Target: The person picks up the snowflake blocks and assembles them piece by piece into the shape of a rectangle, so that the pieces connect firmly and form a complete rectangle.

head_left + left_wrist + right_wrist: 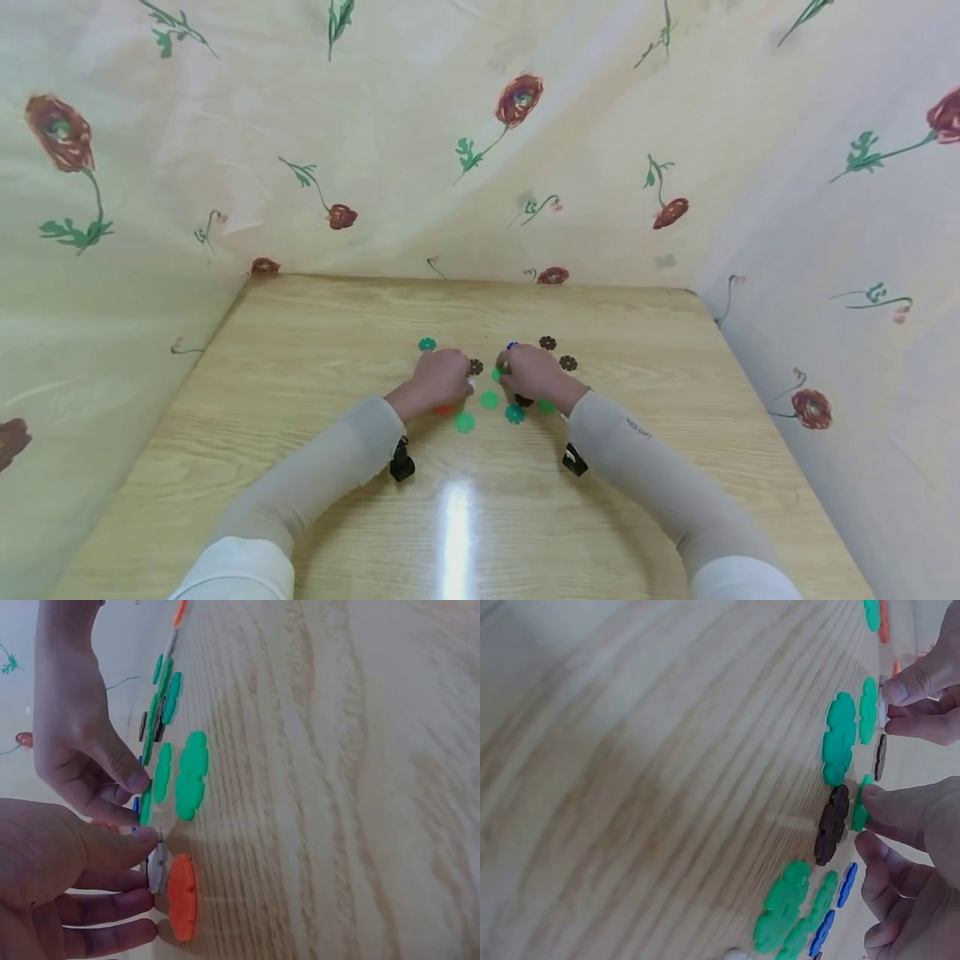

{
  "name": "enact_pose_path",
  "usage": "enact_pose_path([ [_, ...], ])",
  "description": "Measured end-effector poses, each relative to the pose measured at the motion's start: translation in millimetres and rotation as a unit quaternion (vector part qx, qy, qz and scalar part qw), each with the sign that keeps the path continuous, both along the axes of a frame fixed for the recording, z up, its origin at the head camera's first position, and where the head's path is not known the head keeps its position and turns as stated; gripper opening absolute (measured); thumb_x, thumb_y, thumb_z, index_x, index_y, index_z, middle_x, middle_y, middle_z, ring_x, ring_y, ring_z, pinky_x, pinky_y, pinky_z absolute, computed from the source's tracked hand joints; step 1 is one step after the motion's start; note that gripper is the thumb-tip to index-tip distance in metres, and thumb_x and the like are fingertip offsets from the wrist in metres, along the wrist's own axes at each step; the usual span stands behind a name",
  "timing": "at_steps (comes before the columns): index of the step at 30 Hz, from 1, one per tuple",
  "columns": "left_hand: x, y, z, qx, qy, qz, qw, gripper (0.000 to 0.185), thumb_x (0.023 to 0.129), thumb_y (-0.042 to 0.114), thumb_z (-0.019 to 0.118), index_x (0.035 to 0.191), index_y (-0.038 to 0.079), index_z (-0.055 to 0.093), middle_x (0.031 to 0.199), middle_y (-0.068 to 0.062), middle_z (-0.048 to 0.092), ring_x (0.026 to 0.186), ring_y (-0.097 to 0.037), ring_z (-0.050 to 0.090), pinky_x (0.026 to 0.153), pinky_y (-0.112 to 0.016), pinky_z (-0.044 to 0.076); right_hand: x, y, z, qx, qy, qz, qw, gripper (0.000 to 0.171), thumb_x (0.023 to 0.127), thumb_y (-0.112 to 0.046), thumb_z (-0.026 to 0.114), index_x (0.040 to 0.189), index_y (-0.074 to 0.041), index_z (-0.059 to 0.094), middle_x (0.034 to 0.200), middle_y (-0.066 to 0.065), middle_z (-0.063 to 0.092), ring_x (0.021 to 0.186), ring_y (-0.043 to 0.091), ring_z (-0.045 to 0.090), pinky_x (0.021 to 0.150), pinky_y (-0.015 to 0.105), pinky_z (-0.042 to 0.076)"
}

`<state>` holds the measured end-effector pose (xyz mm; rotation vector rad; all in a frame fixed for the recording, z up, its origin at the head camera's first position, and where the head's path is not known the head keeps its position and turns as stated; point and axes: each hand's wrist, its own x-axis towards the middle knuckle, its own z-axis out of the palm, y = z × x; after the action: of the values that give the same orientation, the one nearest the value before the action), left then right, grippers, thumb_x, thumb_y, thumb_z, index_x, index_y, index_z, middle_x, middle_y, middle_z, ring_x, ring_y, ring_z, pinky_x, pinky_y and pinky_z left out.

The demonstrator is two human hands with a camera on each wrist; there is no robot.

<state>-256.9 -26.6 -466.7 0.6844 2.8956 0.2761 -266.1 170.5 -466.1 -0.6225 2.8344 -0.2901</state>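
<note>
Right now my left hand (442,379) pinches a small white flower-shaped disc (155,866) between thumb and fingers, held on edge just above the table (315,333). An orange disc (182,896) lies flat right beside it, touching or nearly so; I cannot tell which. My right hand (531,373) sits close by, thumb and forefinger closed on a green disc (861,808), also on edge, with a dark brown disc (831,824) flat on the wood just next to it. The two hands nearly meet near the middle of the table, somewhat toward its far edge.

Around them the loose pieces are scattered: three green ones (489,400) on the near side of the hands, one green disc (427,343) off to the far left, two brown discs (567,362) to the far right, and blue pieces (846,885) under my right fingers.

I judge the work barely begun: only the two held pieces are up, not visibly joined, and nearly every other disc lies separate and flat.
</note>
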Motion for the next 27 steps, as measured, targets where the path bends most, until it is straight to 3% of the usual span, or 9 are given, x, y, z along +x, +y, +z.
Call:
enact_pose_path([
  [4, -1.8, 0, -4.5, -0.010, -0.005, 0.007, 0.9999, 0.032, 0.094, 0.031, 0.077, 0.069, 0.015, 0.064, 0.072, 0.003, 0.057, 0.064, -0.014, 0.051, 0.065, -0.038, 0.056, -1.6, 1, -4.2, 0.001, 0.014, 0.007, 1.000, 0.027, 0.097, -0.021, 0.072, 0.120, -0.007, 0.072, 0.116, 0.008, 0.071, 0.092, 0.017, 0.064, 0.081, 0.035, 0.061],
  [8, -3.1, -1, -7.1, 0.015, -0.047, 0.023, 0.9985, 0.023, 0.093, 0.028, 0.079, 0.081, 0.013, 0.065, 0.078, 0.003, 0.059, 0.069, -0.014, 0.053, 0.060, -0.031, 0.051, -1.9, 2, -5.6, -0.014, 0.006, 0.000, 1.000, 0.026, 0.096, -0.021, 0.073, 0.119, -0.008, 0.070, 0.109, 0.006, 0.070, 0.091, 0.017, 0.064, 0.078, 0.035, 0.060],
  [12, -3.5, -6, -9.6, 0.098, -0.098, 0.039, 0.9896, 0.020, 0.091, 0.021, 0.081, 0.091, 0.010, 0.064, 0.088, -0.001, 0.065, 0.077, -0.016, 0.058, 0.064, -0.028, 0.050, -0.6, 3, -4.8, -0.046, -0.012, -0.009, 0.999, 0.024, 0.095, -0.019, 0.074, 0.116, -0.009, 0.069, 0.102, 0.004, 0.071, 0.087, 0.016, 0.065, 0.076, 0.034, 0.059],
  [17, -6.0, -13, -16.1, 0.203, -0.123, 0.056, 0.9697, 0.015, 0.091, 0.010, 0.079, 0.089, 0.009, 0.064, 0.091, -0.004, 0.068, 0.081, -0.016, 0.059, 0.068, -0.025, 0.050, 1.9, 7, -4.8, -0.096, -0.036, -0.006, 0.995, 0.016, 0.096, -0.015, 0.073, 0.111, -0.009, 0.072, 0.098, 0.003, 0.073, 0.082, 0.013, 0.064, 0.075, 0.031, 0.058],
  [21, -8.0, -15, -16.3, 0.275, -0.168, 0.084, 0.9429, 0.006, 0.093, 0.008, 0.076, 0.091, 0.006, 0.071, 0.091, -0.006, 0.070, 0.078, -0.014, 0.062, 0.064, -0.023, 0.053, 2.8, 11, -7.0, -0.130, -0.035, -0.004, 0.991, 0.010, 0.096, -0.015, 0.074, 0.105, -0.010, 0.076, 0.095, 0.003, 0.074, 0.083, 0.012, 0.065, 0.075, 0.030, 0.059],
  [27, -8.0, -11, -9.0, 0.379, -0.255, 0.150, 0.8771, 0.009, 0.093, 0.004, 0.074, 0.101, 0.001, 0.075, 0.092, -0.010, 0.075, 0.068, -0.013, 0.065, 0.058, -0.020, 0.056, 5.6, 16, -6.7, -0.171, -0.023, 0.006, 0.985, 0.007, 0.096, -0.013, 0.074, 0.102, -0.011, 0.077, 0.094, 0.002, 0.075, 0.084, 0.012, 0.066, 0.075, 0.028, 0.059],
])
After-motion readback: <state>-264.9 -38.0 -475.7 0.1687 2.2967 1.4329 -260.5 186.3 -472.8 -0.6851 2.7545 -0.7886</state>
